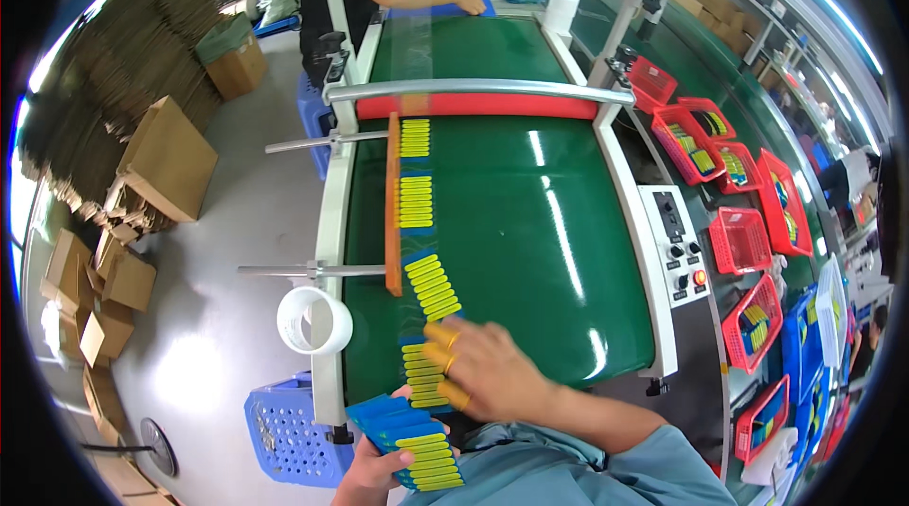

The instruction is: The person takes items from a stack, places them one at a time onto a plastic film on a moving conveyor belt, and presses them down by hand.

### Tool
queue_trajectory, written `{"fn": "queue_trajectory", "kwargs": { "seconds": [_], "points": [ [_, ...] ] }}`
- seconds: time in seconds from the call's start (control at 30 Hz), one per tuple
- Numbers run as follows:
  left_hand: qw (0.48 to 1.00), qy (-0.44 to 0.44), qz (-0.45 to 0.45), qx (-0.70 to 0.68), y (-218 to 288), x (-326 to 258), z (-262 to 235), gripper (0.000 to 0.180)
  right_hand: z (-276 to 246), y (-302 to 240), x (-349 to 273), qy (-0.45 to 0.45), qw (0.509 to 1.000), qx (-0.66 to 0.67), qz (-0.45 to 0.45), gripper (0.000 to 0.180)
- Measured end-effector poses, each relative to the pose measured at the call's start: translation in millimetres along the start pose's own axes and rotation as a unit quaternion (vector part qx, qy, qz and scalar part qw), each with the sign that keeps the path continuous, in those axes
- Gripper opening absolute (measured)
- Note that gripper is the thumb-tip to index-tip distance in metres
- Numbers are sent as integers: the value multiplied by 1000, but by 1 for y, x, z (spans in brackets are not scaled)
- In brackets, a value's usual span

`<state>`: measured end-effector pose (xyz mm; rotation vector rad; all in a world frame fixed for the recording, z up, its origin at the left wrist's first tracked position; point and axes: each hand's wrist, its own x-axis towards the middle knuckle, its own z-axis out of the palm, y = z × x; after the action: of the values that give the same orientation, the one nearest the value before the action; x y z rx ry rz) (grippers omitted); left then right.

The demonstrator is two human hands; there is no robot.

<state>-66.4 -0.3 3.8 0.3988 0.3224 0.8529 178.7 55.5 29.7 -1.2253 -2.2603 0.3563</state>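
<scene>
Near the belt's front edge, my left hand point(373, 470) grips a fanned stack of blue cards point(383, 419) bearing rows of yellow strips. My right hand point(494, 366), slightly blurred, has yellow covers on its fingertips. Its fingers are spread at the right edge of a blue card with yellow strips point(423, 375) on the green belt point(502, 250); whether they press on it cannot be told. Farther along lie a tilted card point(433, 286) and two straighter cards point(416, 201), in a line beside an orange guide bar point(393, 213).
A red roller point(492, 106) and metal bar point(473, 89) cross the belt. Controls point(674, 246) flank it at right, near red baskets point(740, 239). A white tape core point(314, 320) and blue crate point(295, 430) stand left. Another person's hand point(466, 2) rests at the far end.
</scene>
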Motion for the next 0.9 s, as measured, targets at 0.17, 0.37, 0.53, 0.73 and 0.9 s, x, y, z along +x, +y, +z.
{"fn": "queue_trajectory", "kwargs": {
  "seconds": [0.17,0.37,0.53,0.73,0.9],
  "points": [
    [999,32,-11,3,4,-7,6,87,3,44,29,-57,995,-80,34,50],
    [999,23,-22,1,2,-9,0,87,20,32,40,-79,987,-108,88,54],
    [999,26,-23,-6,3,-9,-3,87,19,33,38,-58,991,-97,67,50],
    [999,24,-34,1,6,-8,-4,87,18,32,36,-53,990,-114,63,51],
    [999,37,-36,4,3,-9,-3,87,18,29,41,-64,988,-126,62,51]
  ]
}}
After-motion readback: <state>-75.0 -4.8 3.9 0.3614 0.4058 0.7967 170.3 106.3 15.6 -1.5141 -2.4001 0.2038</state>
